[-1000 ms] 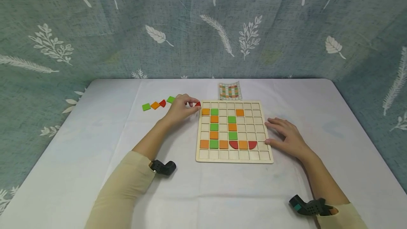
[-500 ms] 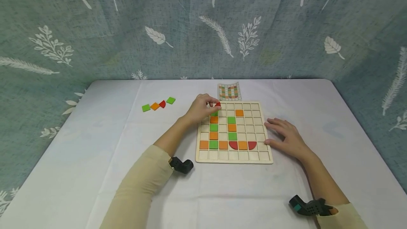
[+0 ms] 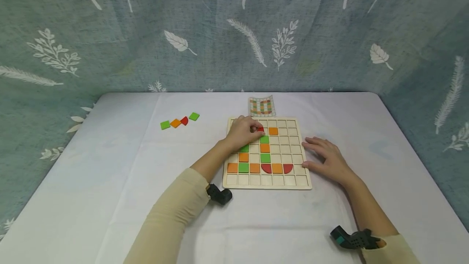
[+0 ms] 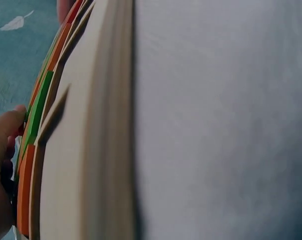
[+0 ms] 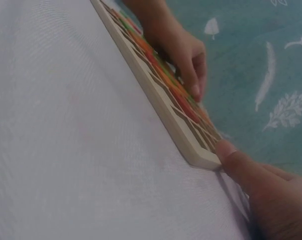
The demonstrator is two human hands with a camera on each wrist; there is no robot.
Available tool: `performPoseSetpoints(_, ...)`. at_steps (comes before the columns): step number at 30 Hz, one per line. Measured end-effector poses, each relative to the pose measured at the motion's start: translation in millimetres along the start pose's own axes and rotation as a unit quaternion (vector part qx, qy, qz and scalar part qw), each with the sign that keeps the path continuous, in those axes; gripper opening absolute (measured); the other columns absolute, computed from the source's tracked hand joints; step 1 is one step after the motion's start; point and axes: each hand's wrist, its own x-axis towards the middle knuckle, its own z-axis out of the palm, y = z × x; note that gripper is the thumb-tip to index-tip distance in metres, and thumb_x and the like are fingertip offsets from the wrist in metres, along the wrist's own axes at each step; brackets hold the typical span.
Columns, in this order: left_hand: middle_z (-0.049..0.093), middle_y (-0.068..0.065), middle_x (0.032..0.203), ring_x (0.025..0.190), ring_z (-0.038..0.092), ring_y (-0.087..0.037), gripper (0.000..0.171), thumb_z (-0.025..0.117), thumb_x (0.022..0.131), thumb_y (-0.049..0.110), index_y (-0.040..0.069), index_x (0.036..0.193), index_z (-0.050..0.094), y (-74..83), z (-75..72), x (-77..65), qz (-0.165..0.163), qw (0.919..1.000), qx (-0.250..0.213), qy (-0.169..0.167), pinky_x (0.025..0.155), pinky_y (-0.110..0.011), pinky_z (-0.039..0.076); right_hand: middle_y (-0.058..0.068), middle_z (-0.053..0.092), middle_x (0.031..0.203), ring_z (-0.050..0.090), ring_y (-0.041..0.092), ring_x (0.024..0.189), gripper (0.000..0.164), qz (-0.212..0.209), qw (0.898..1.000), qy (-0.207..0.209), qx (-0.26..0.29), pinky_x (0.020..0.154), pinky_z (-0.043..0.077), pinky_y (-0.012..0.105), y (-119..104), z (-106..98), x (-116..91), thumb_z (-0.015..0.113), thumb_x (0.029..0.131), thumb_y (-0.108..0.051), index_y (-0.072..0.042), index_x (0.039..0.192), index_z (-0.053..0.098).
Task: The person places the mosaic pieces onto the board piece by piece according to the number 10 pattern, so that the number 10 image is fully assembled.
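A wooden grid board (image 3: 267,187) lies on the white-covered table, partly filled with green and orange square tiles and red quarter-round tiles. My left hand (image 3: 242,133) is over its upper part, pinching a red quarter-round tile (image 3: 261,129) between thumb and fingers. That tile is just left of an orange square tile (image 3: 273,131) and right above a green one (image 3: 264,139). The left hand hides several upper-left cells. At the board's right edge rests my right hand (image 3: 328,159), fingers relaxed and spread. Its thumb (image 5: 225,148) touches the board's corner region in the right wrist view.
A small pattern card (image 3: 261,106) lies just beyond the board's far edge. To the left are loose tiles: a green square (image 3: 165,125), an orange square (image 3: 176,123), a red quarter-round (image 3: 184,121) and another green square (image 3: 194,116). A leaf-patterned curtain (image 3: 205,31) hangs behind the table.
My left hand has carried the red quarter-round tile rightward from the board's left edge, across the top row and down to the second row. The right hand has stayed in place.
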Motion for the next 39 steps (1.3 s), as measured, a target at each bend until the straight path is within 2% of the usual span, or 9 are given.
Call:
performPoseSetpoints(7,0.059,0.007,0.076,0.079,0.044,-0.014,0.028,0.069,0.085,0.037,0.019,0.107,0.074,4.4,5.9,6.1,-0.015,0.9994,0.028,-0.014,0.075,-0.031,0.028,0.017,0.047,0.140,0.032,0.040,0.133,0.063,-0.004,1.000,-0.002,-0.002,0.106,0.017,0.060,4,1,-1,0.078,0.075,-0.031,-0.006,0.130,0.057)
performPoseSetpoints(13,0.063,0.008,0.078,0.082,0.047,-0.013,0.028,0.069,0.085,0.038,0.022,0.108,0.073,9.4,7.8,10.1,-0.028,0.9992,0.020,-0.019,0.074,-0.031,0.026,0.017,0.047,0.140,0.031,0.040,0.134,0.064,0.002,1.000,-0.003,-0.005,0.106,0.016,0.059,6,2,0,0.078,0.076,-0.032,-0.007,0.130,0.056)
performPoseSetpoints(16,0.063,0.007,0.079,0.083,0.047,-0.015,0.028,0.070,0.084,0.035,0.020,0.107,0.074,8.2,4.3,9.2,-0.039,0.9991,-0.010,-0.010,0.077,-0.033,0.027,0.017,0.047,0.140,0.031,0.040,0.134,0.064,0.001,1.000,-0.004,-0.005,0.106,0.017,0.060,5,1,1,0.077,0.076,-0.032,-0.007,0.130,0.056)
performPoseSetpoints(20,0.062,0.004,0.081,0.082,0.047,-0.016,0.029,0.072,0.083,0.032,0.016,0.107,0.073,-1.6,-3.3,5.6,-0.047,0.9950,-0.086,0.014,0.084,-0.035,0.030,0.017,0.047,0.140,0.032,0.040,0.133,0.064,-0.002,1.000,-0.001,-0.006,0.106,0.017,0.060,4,0,2,0.078,0.075,-0.032,-0.006,0.130,0.057)
performPoseSetpoints(23,0.060,0.003,0.081,0.079,0.047,-0.017,0.030,0.073,0.082,0.032,0.016,0.107,0.073,-11.9,-9.8,2.4,-0.049,0.9911,-0.119,0.033,0.082,-0.034,0.034,0.017,0.047,0.140,0.032,0.041,0.133,0.064,0.000,1.000,0.000,-0.005,0.106,0.017,0.060,4,-1,3,0.078,0.075,-0.032,-0.006,0.129,0.057)
performPoseSetpoints(30,0.059,0.002,0.082,0.079,0.045,-0.019,0.030,0.075,0.081,0.034,0.016,0.105,0.074,-31.9,-29.5,-6.2,-0.066,0.9903,-0.112,0.048,0.073,-0.033,0.035,0.018,0.047,0.139,0.032,0.041,0.133,0.064,0.005,1.000,0.000,-0.006,0.106,0.017,0.060,3,1,2,0.078,0.074,-0.032,-0.006,0.129,0.057)
performPoseSetpoints(35,0.059,0.000,0.083,0.080,0.044,-0.019,0.029,0.075,0.080,0.032,0.015,0.103,0.075,-49.7,-44.2,-16.3,-0.086,0.9898,-0.092,0.066,0.076,-0.033,0.031,0.017,0.047,0.139,0.032,0.040,0.133,0.064,0.005,1.000,-0.001,-0.007,0.105,0.017,0.059,3,2,1,0.078,0.075,-0.032,-0.006,0.129,0.057)
performPoseSetpoints(39,0.059,-0.003,0.087,0.084,0.043,-0.021,0.031,0.075,0.080,0.032,0.014,0.105,0.074,-63.5,-58.5,-25.4,-0.099,0.9893,-0.072,0.079,0.077,-0.034,0.032,0.017,0.047,0.139,0.031,0.040,0.134,0.064,0.009,1.000,-0.001,-0.007,0.106,0.016,0.059,2,3,2,0.078,0.075,-0.033,-0.007,0.129,0.057)
